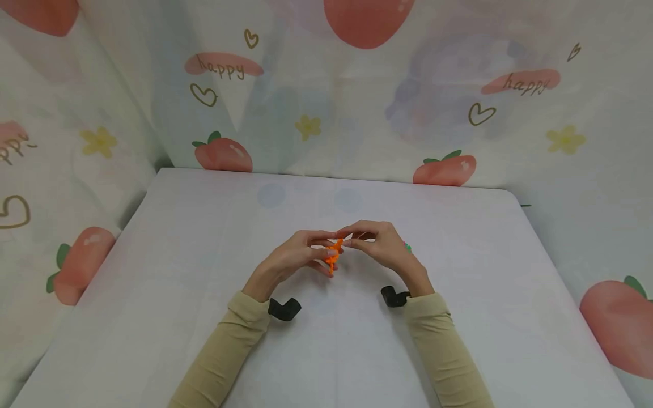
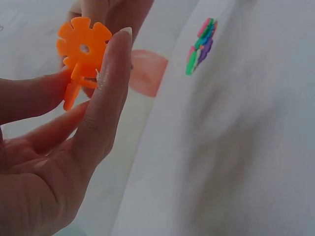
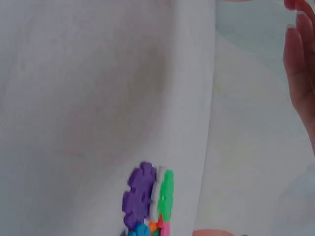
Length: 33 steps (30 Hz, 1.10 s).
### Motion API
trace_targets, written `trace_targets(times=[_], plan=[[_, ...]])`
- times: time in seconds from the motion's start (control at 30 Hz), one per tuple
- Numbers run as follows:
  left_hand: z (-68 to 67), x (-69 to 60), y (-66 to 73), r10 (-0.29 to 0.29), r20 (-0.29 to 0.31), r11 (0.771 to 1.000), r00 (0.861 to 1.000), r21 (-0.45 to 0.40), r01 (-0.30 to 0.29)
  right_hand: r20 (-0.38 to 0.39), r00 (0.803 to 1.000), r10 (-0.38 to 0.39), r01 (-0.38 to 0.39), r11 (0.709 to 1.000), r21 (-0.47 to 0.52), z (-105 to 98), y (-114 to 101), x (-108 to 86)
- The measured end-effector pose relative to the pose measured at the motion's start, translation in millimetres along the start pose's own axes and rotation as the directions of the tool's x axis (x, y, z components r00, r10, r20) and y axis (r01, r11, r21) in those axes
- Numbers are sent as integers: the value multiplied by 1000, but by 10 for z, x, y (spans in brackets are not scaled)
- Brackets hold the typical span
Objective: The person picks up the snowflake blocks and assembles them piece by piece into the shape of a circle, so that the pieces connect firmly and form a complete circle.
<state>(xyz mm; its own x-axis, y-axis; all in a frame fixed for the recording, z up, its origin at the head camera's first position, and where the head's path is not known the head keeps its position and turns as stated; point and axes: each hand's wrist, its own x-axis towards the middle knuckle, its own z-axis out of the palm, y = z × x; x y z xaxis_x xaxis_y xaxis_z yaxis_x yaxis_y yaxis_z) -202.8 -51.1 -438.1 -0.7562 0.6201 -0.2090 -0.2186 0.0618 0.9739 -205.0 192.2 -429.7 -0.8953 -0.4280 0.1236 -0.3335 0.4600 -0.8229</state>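
Orange plastic snowflake discs (image 1: 334, 255), notched like flowers and joined at angles, are held above the middle of the table. My left hand (image 1: 298, 252) grips them between its thumb and fingers. From the other side my right hand (image 1: 377, 241) brings its thumb and fingertips to the upper edge and pinches there. In the left wrist view one orange disc (image 2: 96, 37) faces the camera, showing a small central hole, with other orange pieces edge-on below it. Part of the right hand lies hidden behind that disc.
A small group of coloured snowflake discs (image 3: 140, 194), purple, white, green, blue and pink, lies on the white table (image 1: 204, 226) beyond my right wrist. Black wrist mounts (image 1: 284, 309) stick out from both sleeves. Printed cloth (image 1: 336, 85) hangs behind the table and at its sides.
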Motion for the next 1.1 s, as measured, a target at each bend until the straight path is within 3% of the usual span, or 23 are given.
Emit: trace_targets(times=[0.17,0.3,0.47,0.7,0.93,1.0,1.1], plan=[[-44,-23,47,-3,-72,999,997,51,6,-29,993,115,-117,990,-83,-246,54,-78],[-73,-50,74,-5,-112,999,994,31,9,-33,978,206,-208,972,-113,-434,163,-144],[-96,-75,95,-2,-121,1000,993,10,3,-28,970,243,-244,954,-176,-569,321,-205],[-104,-72,81,7,-116,1000,993,6,-7,-30,950,310,-309,924,-227,-584,504,-242],[-105,-57,65,-6,-123,1000,992,16,8,-19,910,415,-399,861,-316,-535,564,-209],[-106,-54,59,-7,-127,1000,992,13,9,-17,907,422,-404,855,-326,-524,564,-207],[-115,-54,61,-8,-117,1000,993,0,8,-23,918,395,-381,865,-328,-515,568,-200]])
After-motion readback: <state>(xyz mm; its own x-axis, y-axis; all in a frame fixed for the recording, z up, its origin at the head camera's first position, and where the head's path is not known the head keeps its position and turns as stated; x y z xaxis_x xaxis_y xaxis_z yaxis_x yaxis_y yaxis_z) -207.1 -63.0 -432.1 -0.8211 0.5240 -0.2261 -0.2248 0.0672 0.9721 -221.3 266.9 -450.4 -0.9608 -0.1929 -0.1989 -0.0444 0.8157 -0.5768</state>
